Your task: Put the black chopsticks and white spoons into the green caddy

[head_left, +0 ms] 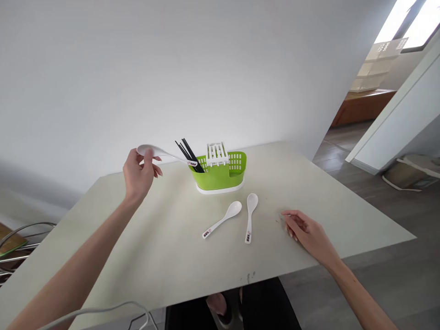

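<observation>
My left hand (140,172) is raised above the table and grips a white spoon (167,154) by its bowl. The spoon's handle end, with a printed label, points right and overlaps the black chopsticks (188,153) in view. Those chopsticks lean in the left part of a green utensil basket (216,180) with a white base and a white slatted rack (217,154) on top. Two more white spoons, one slanted (223,219) and one nearly straight (251,217), lie in front of the basket. My right hand (307,233) rests at the table's right side, fingers curled, holding nothing visible.
The pale table (165,256) stands against a white wall (185,68). A cable (99,309) crosses its near left edge. Metal rails (24,247) stand at the far left. Beyond the wall on the right are stacked clear bins (380,64) and a bag-like bundle (409,172) on the floor.
</observation>
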`<state>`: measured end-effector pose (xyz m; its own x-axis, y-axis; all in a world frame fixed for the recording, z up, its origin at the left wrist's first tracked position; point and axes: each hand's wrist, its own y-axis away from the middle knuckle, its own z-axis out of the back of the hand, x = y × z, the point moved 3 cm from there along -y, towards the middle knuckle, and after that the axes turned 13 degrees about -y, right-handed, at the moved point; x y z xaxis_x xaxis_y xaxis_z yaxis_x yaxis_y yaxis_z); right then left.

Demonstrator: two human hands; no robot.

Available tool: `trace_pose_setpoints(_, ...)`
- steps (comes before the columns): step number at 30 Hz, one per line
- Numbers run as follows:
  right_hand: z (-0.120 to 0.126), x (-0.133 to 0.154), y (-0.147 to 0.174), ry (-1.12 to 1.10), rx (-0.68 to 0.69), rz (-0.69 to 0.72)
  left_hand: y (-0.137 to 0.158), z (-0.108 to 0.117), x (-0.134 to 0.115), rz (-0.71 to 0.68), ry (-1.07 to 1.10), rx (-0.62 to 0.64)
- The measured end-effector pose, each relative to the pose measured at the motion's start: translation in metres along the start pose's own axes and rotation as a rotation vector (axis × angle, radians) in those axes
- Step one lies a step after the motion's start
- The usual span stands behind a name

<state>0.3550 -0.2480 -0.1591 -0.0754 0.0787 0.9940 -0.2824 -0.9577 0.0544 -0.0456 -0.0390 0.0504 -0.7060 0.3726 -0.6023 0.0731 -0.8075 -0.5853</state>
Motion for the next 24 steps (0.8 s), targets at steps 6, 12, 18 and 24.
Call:
trace_pose_setpoints(6, -0.002, 0.004, 0.000, -0.007, -0.011, 0.026, -0.007, -0.022, 0.010, -0.144, -0.165, 0.188)
trace_pose_setpoints(12, -0.002, 0.006, -0.001, -0.002, -0.010, 0.061, -0.007, -0.046, 0.025, -0.291, -0.265, 0.369)
trace_pose_setpoints(18, -0.002, 0.004, -0.001, 0.014, -0.009, 0.059, -0.017, -0.053, 0.032, -0.441, -0.405, 0.425)
trace_pose_setpoints(24, -0.002, 0.005, 0.000, -0.004, -0.011, 0.047, -0.022, -0.055, 0.038, -0.513, -0.511, 0.428)
